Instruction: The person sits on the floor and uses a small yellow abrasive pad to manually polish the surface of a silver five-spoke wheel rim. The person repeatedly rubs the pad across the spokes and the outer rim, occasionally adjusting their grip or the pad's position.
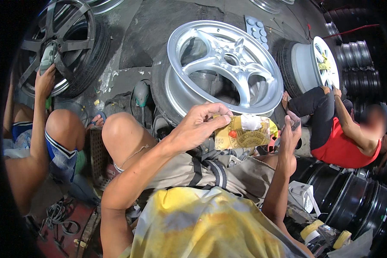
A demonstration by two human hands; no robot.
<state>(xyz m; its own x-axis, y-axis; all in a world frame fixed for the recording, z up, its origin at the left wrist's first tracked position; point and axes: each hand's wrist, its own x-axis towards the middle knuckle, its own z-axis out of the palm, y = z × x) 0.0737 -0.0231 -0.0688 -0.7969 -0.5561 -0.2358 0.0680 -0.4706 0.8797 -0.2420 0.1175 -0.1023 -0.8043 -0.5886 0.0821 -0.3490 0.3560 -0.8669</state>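
My left hand (202,124) pinches the upper left edge of a piece of sandpaper (232,139), its tan printed back turned up. On it sit a thick dab of white paste (250,122) and a small red-orange dab (232,134). Just right of the sheet, my right hand (290,133) is closed on a small flat grey-brown piece (293,119); its exact kind is unclear. In front of my knees a silver alloy wheel (244,86) leans, tilted, on a tire (160,84).
At left a co-worker's hand (46,79) holds a power sander (48,57) against a dark wheel (84,47). Another person in a red top (340,144) sits by a white-silver wheel (307,64) at right. Black rims (350,200) are stacked nearby. Another sander (140,94) stands beyond my left knee.
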